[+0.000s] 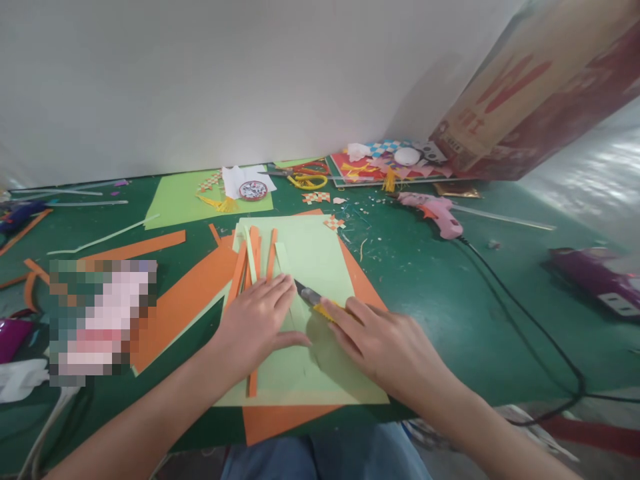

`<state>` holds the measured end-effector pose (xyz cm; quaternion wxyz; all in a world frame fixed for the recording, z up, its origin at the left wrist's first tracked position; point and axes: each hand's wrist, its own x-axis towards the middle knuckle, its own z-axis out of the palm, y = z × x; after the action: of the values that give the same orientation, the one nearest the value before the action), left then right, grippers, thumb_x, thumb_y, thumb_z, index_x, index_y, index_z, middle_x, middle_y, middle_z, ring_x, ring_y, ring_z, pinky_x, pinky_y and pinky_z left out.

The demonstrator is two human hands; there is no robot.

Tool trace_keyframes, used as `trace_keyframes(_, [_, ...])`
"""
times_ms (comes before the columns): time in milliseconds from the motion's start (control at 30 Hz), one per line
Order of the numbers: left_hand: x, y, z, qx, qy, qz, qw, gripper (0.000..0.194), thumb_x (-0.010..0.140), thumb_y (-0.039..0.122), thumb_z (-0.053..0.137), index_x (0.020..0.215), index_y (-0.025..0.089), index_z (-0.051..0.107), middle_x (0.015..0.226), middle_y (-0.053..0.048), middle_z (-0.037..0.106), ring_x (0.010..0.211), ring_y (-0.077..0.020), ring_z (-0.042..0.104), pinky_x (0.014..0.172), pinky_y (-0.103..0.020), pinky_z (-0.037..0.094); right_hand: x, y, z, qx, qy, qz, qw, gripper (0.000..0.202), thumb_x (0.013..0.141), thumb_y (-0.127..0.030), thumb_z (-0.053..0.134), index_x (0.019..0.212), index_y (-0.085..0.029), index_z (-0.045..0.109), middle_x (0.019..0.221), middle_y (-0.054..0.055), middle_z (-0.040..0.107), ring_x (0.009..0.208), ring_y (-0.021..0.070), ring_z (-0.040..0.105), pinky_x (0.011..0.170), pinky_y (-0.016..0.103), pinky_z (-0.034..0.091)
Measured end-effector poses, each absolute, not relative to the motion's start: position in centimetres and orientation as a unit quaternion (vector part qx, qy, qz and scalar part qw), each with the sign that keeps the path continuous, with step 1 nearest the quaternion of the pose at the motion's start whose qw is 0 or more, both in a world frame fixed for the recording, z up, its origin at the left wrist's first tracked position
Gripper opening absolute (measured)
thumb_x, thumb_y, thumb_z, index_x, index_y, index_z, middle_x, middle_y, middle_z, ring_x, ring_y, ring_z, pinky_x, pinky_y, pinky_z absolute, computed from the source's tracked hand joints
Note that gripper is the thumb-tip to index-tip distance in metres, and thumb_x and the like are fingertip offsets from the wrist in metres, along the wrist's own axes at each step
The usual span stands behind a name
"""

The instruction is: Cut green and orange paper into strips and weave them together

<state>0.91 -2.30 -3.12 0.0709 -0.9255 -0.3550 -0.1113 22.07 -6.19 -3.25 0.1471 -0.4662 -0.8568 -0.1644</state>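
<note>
Cutter (311,297) points toward left hand (256,316), blade just beside fingertips; could nick them if it skids; pale green sheet (320,250) could creep over orange paper (290,421) beneath if my press slackens, bending cut; sheet lies mid-desk (405,280); left palm down on it, fingers together, thumb spread apart; right hand (386,335) clamped round yellow handle, forearm angling in from right.

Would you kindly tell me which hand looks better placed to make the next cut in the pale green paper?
Probably the right hand: it grips the yellow-handled cutter, angled over the pale green paper. The left hand lies spread over the paper and holds no tool.
</note>
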Motion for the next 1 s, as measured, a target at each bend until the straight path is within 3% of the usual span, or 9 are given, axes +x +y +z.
trace_keyframes(333, [1.2, -2.8, -2.9, -0.928, -0.343, -0.141, 0.043, 0.071, 0.082, 0.067, 0.038, 0.113, 0.008, 0.061, 0.118, -0.017, 0.064, 0.115, -0.0283, 0.057, 0.101, -0.044, 0.042, 22.6, -6.9, -3.3, -0.448, -0.868, -0.158, 0.145, 0.028, 0.091, -0.019, 0.042, 0.107, -0.017, 0.065, 0.071, 0.002, 0.061, 0.054, 0.0087, 0.055, 0.044, 0.024, 0.031])
trace_keyframes(633, [1.7, -3.1, -2.3, -0.923, -0.346, -0.16, 0.044, 0.038, 0.091, 0.046, 0.043, 0.093, 0.014, 0.065, 0.098, -0.008, 0.072, 0.093, -0.0211, 0.067, 0.097, -0.04, 0.047, 22.6, -8.7, -2.9, -0.434, -0.873, -0.144, 0.169, 0.033, 0.092, -0.015, 0.034, 0.105, -0.014, 0.064, 0.066, 0.001, 0.057, 0.049, 0.0096, 0.054, 0.042, 0.026, 0.031])
trace_keyframes(800, [1.3, -2.3, -3.0, -0.903, -0.41, -0.117, 0.055, 0.069, 0.08, 0.064, 0.046, 0.119, 0.008, 0.056, 0.126, -0.018, 0.058, 0.117, -0.0294, 0.055, 0.1, -0.044, 0.043, 22.7, -8.7, -3.0, -0.437, -0.873, -0.14, 0.167, 0.033, 0.091, -0.014, 0.034, 0.106, -0.014, 0.063, 0.068, 0.001, 0.058, 0.05, 0.01, 0.055, 0.043, 0.026, 0.032])
trace_keyframes(1000, [1.1, -2.2, -3.4, -0.904, -0.41, -0.096, 0.072, 0.071, 0.083, 0.066, 0.04, 0.123, 0.009, 0.054, 0.131, -0.016, 0.055, 0.12, -0.0278, 0.053, 0.103, -0.042, 0.041, 22.6, -8.3, -2.9, -0.447, -0.868, -0.128, 0.173, 0.032, 0.092, -0.016, 0.036, 0.107, -0.016, 0.063, 0.07, 0.001, 0.059, 0.049, 0.0097, 0.052, 0.044, 0.026, 0.032])
